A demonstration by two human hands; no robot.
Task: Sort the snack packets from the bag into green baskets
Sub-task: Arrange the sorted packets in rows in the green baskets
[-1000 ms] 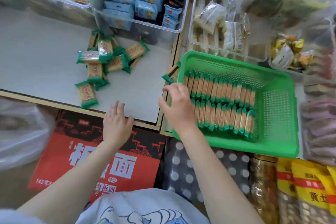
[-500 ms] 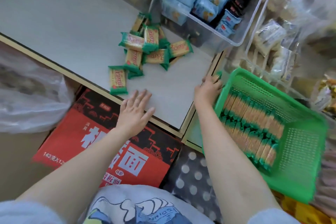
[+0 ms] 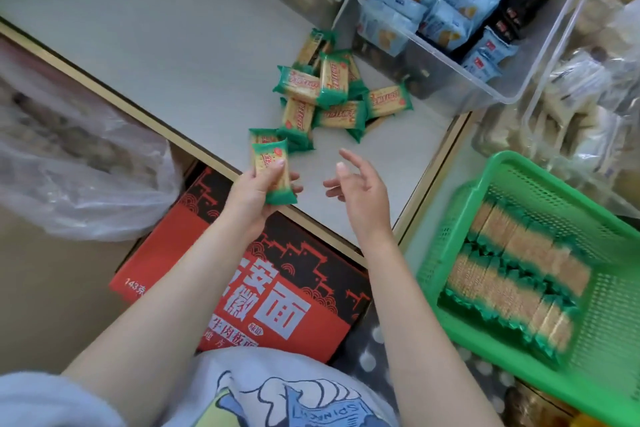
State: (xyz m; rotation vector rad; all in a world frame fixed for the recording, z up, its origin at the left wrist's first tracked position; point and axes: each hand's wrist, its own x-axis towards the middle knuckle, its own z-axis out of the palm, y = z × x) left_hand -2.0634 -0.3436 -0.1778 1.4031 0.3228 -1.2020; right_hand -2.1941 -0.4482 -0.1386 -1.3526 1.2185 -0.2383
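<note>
A green-ended cracker packet (image 3: 271,173) stands nearly upright in the left hand (image 3: 254,194), gripped at its lower half above the shelf's front edge. Just behind it a second packet (image 3: 262,136) lies flat on the grey shelf (image 3: 138,28). Beyond, a loose pile (image 3: 332,90) of the same packets lies overlapping at mixed angles. To the right, a green basket (image 3: 460,198) of perforated plastic holds two tidy rows (image 3: 512,274) of packets set on edge, filling its left part.
</note>
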